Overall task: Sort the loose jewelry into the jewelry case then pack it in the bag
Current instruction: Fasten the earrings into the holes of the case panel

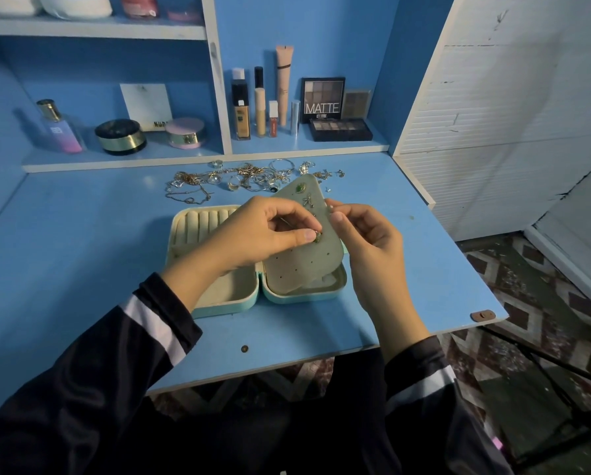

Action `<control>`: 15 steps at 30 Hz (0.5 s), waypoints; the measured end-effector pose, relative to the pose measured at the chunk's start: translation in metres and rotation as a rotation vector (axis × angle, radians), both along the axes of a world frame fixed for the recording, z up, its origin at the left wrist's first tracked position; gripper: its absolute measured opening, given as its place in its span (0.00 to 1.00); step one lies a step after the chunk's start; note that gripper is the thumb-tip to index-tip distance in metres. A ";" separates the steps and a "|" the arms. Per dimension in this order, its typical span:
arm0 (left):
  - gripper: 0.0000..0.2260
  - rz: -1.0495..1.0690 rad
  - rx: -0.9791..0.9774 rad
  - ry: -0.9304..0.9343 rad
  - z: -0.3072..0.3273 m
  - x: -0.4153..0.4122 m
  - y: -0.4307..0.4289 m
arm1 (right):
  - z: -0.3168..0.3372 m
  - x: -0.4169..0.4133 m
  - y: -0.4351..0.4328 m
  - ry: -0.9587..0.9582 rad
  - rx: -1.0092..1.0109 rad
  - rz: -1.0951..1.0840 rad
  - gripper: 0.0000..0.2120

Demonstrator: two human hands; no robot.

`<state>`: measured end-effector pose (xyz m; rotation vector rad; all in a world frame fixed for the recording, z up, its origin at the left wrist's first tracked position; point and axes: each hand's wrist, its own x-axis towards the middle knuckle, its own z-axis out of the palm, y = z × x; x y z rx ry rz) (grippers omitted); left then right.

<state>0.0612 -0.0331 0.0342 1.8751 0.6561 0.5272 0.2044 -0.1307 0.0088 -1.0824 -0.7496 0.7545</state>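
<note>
Green earring (317, 237): we pinch it in our left hand (263, 231) against the jewelry case's (301, 298) earring panel (304, 265).
Right hand (362, 234): pinches panel edge.
Done: few studs pinned.
Remaining: loose jewelry (249, 174) at twelve o'clock; bag unseen.

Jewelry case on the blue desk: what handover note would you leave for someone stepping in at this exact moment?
Left hand pinches a green earring against the earring panel; right hand pinches the panel's edge, holding it raised.
The jewelry case lies open on the desk; the loose jewelry sits behind it.
Done: a few pinned earrings on the panel.
Left: most of the pile, closing the case, bagging it; no bag in view.
</note>
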 end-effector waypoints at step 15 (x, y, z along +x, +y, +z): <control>0.13 0.187 0.268 -0.236 -0.011 -0.006 -0.011 | 0.005 -0.006 0.002 0.105 0.045 0.106 0.03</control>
